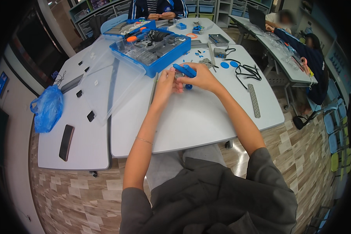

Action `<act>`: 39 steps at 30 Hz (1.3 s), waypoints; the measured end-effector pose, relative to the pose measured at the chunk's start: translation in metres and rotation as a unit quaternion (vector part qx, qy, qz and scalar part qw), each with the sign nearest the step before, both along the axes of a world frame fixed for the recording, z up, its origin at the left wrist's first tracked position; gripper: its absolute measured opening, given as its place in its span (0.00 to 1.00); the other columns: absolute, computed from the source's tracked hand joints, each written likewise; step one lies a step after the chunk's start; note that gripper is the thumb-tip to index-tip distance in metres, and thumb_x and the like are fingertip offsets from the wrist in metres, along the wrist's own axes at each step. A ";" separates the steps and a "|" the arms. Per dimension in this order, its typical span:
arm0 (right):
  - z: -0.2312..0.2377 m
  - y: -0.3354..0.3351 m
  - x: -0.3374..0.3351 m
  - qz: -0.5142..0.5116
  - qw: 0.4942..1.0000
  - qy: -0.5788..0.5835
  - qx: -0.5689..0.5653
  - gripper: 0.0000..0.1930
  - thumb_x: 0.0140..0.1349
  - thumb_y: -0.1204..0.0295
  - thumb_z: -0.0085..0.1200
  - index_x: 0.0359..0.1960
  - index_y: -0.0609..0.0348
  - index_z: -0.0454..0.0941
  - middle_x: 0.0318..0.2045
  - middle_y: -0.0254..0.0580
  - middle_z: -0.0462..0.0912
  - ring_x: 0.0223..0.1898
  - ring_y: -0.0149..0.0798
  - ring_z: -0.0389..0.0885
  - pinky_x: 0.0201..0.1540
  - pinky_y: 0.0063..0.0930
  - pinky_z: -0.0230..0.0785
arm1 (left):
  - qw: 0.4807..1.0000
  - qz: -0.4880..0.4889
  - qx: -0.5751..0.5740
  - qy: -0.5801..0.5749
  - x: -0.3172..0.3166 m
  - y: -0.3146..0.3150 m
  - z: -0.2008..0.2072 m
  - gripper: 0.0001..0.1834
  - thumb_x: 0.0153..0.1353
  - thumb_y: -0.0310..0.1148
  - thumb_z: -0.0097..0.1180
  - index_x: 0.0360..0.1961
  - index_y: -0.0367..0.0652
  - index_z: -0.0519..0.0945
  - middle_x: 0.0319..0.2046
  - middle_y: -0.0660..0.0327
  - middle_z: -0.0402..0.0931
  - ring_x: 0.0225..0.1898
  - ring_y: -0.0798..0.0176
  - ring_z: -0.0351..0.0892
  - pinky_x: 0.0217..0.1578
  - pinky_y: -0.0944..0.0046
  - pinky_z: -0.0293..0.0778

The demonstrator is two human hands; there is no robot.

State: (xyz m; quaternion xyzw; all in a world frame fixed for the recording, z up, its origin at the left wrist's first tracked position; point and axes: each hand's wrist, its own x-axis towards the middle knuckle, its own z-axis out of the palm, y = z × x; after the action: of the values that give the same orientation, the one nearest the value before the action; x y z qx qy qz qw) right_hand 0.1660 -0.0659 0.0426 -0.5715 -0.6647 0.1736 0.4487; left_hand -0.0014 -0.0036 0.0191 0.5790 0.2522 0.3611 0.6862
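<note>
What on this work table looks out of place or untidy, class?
Small blue parts and a tangled black cable lie scattered beyond the hands. A perforated metal strip lies alone near the right edge of the table. The blue parts case stands open, its clear lid spread across two tables. Nothing looks spilled or broken.

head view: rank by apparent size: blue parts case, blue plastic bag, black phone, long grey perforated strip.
1. Blue parts case, largest by far.
2. Blue plastic bag.
3. Black phone and grey perforated strip: similar length, phone wider; the fisheye bend leaves their order unsure.
</note>
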 end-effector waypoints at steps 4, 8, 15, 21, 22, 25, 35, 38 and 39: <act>-0.002 0.002 0.018 -0.091 0.988 -0.124 -0.009 0.25 0.50 0.61 0.68 0.48 0.64 0.82 0.34 0.51 0.86 0.34 0.44 0.84 0.41 0.33 0.75 | 0.985 0.055 0.131 0.100 -0.006 0.003 0.006 0.24 0.71 0.51 0.48 0.43 0.36 0.73 0.22 0.60 0.74 0.25 0.68 0.76 0.28 0.68 0.72; -0.006 0.001 0.029 -0.095 0.976 -0.184 -0.074 0.24 0.51 0.64 0.68 0.50 0.63 0.81 0.36 0.51 0.86 0.35 0.45 0.83 0.43 0.33 0.74 | 0.924 0.075 0.289 0.238 -0.015 0.007 0.010 0.19 0.63 0.45 0.61 0.37 0.36 0.80 0.25 0.60 0.76 0.29 0.65 0.77 0.41 0.62 0.74; -0.011 0.000 0.030 -0.086 0.978 -0.184 -0.046 0.24 0.53 0.64 0.67 0.50 0.65 0.81 0.38 0.57 0.85 0.39 0.51 0.85 0.47 0.37 0.75 | 0.822 0.001 0.491 0.289 -0.022 0.004 -0.001 0.16 0.48 0.31 0.70 0.40 0.41 0.84 0.37 0.57 0.77 0.49 0.54 0.73 0.72 0.45 0.46; 0.009 -0.009 0.058 -0.136 0.981 -0.062 -0.121 0.21 0.54 0.64 0.67 0.44 0.68 0.82 0.31 0.57 0.84 0.30 0.41 0.85 0.40 0.35 0.75 | 0.816 0.024 0.488 0.309 -0.019 0.003 -0.004 0.14 0.50 0.29 0.68 0.39 0.39 0.84 0.39 0.55 0.77 0.50 0.53 0.73 0.68 0.49 0.55; 0.010 -0.014 0.065 -0.152 0.974 -0.073 -0.148 0.20 0.53 0.63 0.67 0.42 0.67 0.82 0.31 0.56 0.84 0.30 0.42 0.85 0.39 0.35 0.75 | 0.818 0.031 0.486 0.306 -0.017 0.001 -0.005 0.14 0.51 0.29 0.68 0.40 0.39 0.84 0.39 0.55 0.77 0.50 0.53 0.73 0.65 0.51 0.59; 0.010 -0.025 0.085 -0.214 0.946 -0.124 -0.209 0.21 0.51 0.60 0.69 0.39 0.66 0.82 0.31 0.55 0.84 0.32 0.44 0.85 0.38 0.36 0.75 | 0.812 0.058 0.502 0.293 -0.013 -0.003 -0.008 0.16 0.52 0.30 0.68 0.43 0.39 0.83 0.41 0.55 0.77 0.49 0.53 0.74 0.56 0.56 0.69; -0.003 -0.049 0.119 -0.251 0.902 -0.222 -0.273 0.38 0.34 0.48 0.74 0.45 0.63 0.81 0.52 0.56 0.79 0.53 0.51 0.79 0.51 0.42 0.74 | 0.842 0.033 0.461 0.278 -0.010 -0.010 -0.005 0.19 0.52 0.32 0.68 0.45 0.37 0.80 0.45 0.54 0.73 0.53 0.52 0.71 0.53 0.57 0.71; -0.005 -0.047 0.113 -0.283 0.875 -0.279 -0.277 0.38 0.35 0.47 0.74 0.46 0.63 0.81 0.52 0.56 0.79 0.56 0.51 0.77 0.52 0.42 0.74 | 0.815 0.055 0.512 0.266 -0.009 -0.013 -0.003 0.18 0.52 0.32 0.68 0.44 0.37 0.81 0.45 0.55 0.72 0.51 0.52 0.71 0.52 0.56 0.72; -0.006 -0.045 0.112 -0.292 0.863 -0.310 -0.271 0.38 0.35 0.46 0.74 0.45 0.62 0.82 0.51 0.56 0.79 0.56 0.51 0.76 0.52 0.42 0.74 | 0.807 0.069 0.526 0.261 -0.008 -0.013 -0.003 0.18 0.53 0.32 0.68 0.43 0.36 0.81 0.44 0.55 0.73 0.50 0.52 0.71 0.51 0.56 0.72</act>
State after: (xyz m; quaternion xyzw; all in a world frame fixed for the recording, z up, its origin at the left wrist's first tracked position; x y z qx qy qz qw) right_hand 0.2777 -0.1108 0.0361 -0.8631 -0.4987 0.0217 0.0769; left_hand -0.0098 -0.0165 0.0159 0.9047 0.2326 0.3200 0.1584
